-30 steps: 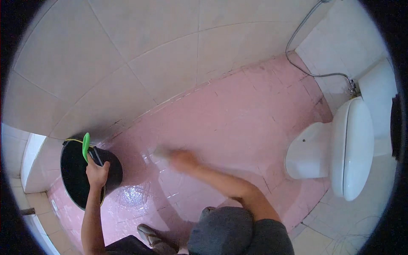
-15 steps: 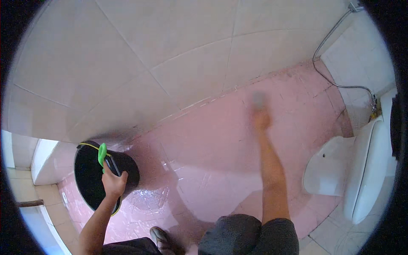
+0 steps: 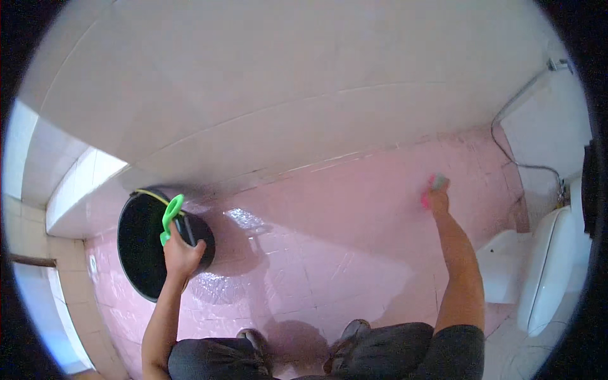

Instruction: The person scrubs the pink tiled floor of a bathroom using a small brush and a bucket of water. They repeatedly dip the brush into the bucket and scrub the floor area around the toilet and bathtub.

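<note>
A view from above looked down on a person crouched on a wet pink tiled floor (image 3: 329, 253) in a small bathroom, with a pale tiled wall (image 3: 285, 95) ahead. The left hand (image 3: 182, 256) was closed around the near rim of a black bucket (image 3: 142, 247) that stood on the floor at the left, close to the wall; a bright green handle (image 3: 170, 215) rose just above that hand, though what it belonged to could not be made out. The right arm stretched far forward and to the right, and the right hand (image 3: 437, 201) was pressed closed on a small scrubbing pad (image 3: 434, 187), pink and green, held against the floor near the foot of the wall. A white toilet (image 3: 544, 272) sat at the right edge, with a thin hose (image 3: 506, 155) running up the wall behind it. The pad looked soft and light, likely soaked and a little slippery, best gripped flat under the palm with the fingers over its top. The bucket looked stiff plastic; whether it held water could not be seen, and if it did it would be heavy and apt to slop, so the rim or a carrying handle would be the place to take it.
</note>
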Motion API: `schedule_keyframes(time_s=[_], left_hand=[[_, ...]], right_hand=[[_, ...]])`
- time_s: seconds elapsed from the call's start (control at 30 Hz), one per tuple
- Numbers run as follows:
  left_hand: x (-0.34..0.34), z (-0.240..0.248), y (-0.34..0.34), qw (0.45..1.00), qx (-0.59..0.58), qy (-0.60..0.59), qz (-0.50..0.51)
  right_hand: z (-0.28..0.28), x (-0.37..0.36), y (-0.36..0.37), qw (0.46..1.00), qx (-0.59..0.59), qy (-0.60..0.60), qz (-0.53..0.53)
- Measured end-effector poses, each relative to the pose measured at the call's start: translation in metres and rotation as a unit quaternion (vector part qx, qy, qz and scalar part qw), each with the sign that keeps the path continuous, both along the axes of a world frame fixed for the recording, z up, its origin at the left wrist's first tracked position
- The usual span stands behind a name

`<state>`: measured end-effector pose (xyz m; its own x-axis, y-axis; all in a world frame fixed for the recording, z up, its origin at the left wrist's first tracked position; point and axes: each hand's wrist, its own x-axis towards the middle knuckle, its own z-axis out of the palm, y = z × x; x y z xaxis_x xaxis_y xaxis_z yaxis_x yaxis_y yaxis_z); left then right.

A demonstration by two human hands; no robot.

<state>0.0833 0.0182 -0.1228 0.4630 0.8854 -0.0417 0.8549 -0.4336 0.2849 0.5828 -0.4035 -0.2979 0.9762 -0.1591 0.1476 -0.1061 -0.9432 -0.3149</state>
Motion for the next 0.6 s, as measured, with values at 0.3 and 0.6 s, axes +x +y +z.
schedule_keyframes(time_s=[0.3,0.6], left_hand=[[0.009,0.010,0.002,0.998,-0.040,-0.045,0.005],[0.000,0.007,0.010,0.997,-0.063,-0.033,0.001]], right_hand=[[-0.048,-0.142,0.267,0.980,0.050,-0.001,0.191],[0.018,-0.124,0.196,0.961,-0.127,0.009,0.246]])
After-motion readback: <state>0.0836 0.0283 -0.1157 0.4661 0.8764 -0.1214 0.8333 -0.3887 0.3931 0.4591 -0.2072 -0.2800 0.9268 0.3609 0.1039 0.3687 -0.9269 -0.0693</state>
